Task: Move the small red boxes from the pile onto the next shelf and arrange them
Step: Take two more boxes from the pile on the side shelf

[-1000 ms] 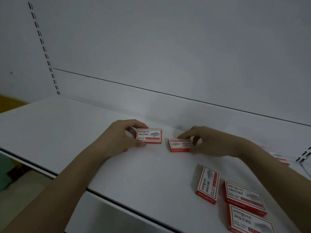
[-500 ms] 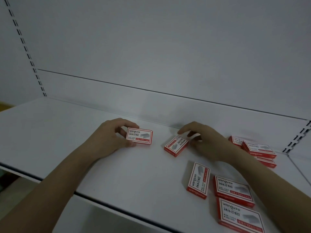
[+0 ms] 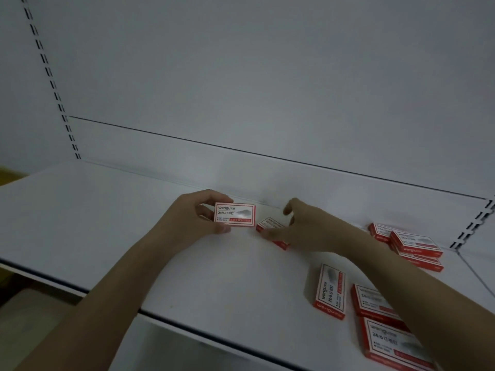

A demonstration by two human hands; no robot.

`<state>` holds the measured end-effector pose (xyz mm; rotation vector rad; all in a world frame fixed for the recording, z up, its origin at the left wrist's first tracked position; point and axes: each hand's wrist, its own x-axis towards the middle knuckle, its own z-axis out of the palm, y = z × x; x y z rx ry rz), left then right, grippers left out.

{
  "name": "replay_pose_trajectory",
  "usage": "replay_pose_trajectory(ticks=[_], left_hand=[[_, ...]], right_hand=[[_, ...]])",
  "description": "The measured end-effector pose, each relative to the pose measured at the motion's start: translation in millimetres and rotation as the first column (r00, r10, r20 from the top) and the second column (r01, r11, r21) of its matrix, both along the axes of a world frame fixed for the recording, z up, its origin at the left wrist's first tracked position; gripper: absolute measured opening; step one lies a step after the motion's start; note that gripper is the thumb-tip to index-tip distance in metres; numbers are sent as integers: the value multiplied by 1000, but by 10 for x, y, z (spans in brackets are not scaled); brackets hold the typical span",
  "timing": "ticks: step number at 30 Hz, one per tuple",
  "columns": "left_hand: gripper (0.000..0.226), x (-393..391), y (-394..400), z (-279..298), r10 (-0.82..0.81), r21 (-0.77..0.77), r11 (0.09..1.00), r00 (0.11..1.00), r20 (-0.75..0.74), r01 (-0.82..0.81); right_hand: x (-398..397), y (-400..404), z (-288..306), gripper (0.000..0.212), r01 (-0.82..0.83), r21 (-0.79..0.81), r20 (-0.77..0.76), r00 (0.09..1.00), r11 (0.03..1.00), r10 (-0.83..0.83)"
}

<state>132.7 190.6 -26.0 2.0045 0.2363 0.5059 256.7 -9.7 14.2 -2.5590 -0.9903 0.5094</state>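
left hand (image 3: 192, 218) still pinching upright red box (image 3: 234, 214), right hand (image 3: 308, 226) now gripping second box (image 3: 270, 228), turned further

We are looking at a dim, grey-blue scene under soft, even light. The white metal shelf (image 3: 107, 223) is showing only faint shadows beside the small red-and-white cardboard boxes (image 3: 330, 290). The right hand (image 3: 308, 228) is smearing with motion blur. Straight lines are bowing near the frame edges, and the lower corners are sinking into darkness.
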Motion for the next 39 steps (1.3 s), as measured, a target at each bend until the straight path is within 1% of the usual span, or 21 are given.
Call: replay_pose_trajectory(ticks=[2, 3, 5, 7, 9, 11, 13, 16, 21, 25, 28, 30, 33, 36, 39], left_hand=[[47, 9, -8, 15, -10, -58, 998, 999, 36, 12], [46, 5, -2, 18, -17, -91, 996, 999, 51, 21], [46, 1, -7, 30, -41, -140, 989, 997, 72, 51], [45, -11, -17, 30, -51, -160, 985, 994, 92, 65], [45, -36, -33, 25, -47, -181, 981, 993, 110, 67], [46, -56, -67, 26, -61, -221, 971, 990, 129, 89], [45, -66, -120, 41, -79, -255, 960, 986, 146, 114], [45, -67, -211, 77, -103, -277, 950, 983, 151, 142], [44, -70, -505, 224, -165, -287, 937, 976, 145, 201], [44, -40, -930, 366, -213, -262, 934, 967, 137, 243], [49, 12, -1329, 435, -233, -269, 927, 963, 134, 262], [50, 39, -1643, 469, -249, -257, 927, 960, 129, 275], [44, 50, -2167, 488, -281, -230, 926, 953, 109, 299], [44, 54, -2766, 495, -309, -262, 907, 944, 111, 328], [42, 70, -3434, 539, -346, -355, 858, 929, 134, 371]], right_hand=[[-43, 0, -50, 52, -3, -67, 134, 991, 998, 12], [-55, 10, -77, 46, -15, -61, 179, 984, 998, 25], [-60, -2, -105, 39, -33, 8, 189, 982, 999, 31], [-65, -56, -103, 37, -18, 105, 182, 983, 994, -1], [-85, -138, -89, 34, 14, 233, 150, 987, 972, -50], [-129, -244, -59, 34, 66, 359, 52, 995, 931, -91], [-173, -364, -15, 37, 136, 442, -36, 990, 887, -134], [-222, -541, 38, 37, 197, 502, -116, 980, 842, -160], [-321, -871, 171, 40, 242, 555, -138, 970, 796, -200], [-382, -1257, 241, 46, 287, 597, -157, 957, 749, -242], [-443, -1670, 284, 49, 321, 631, -165, 945, 707, -282], [-463, -2021, 300, 46, 346, 649, -162, 933, 678, -322], [-514, -2641, 319, 37, 377, 666, -163, 916, 644, -367], [-605, -3311, 328, 34, 384, 656, -139, 907, 649, -397], [-692, -4025, 333, 35, 413, 648, -132, 889, 641, -439]])
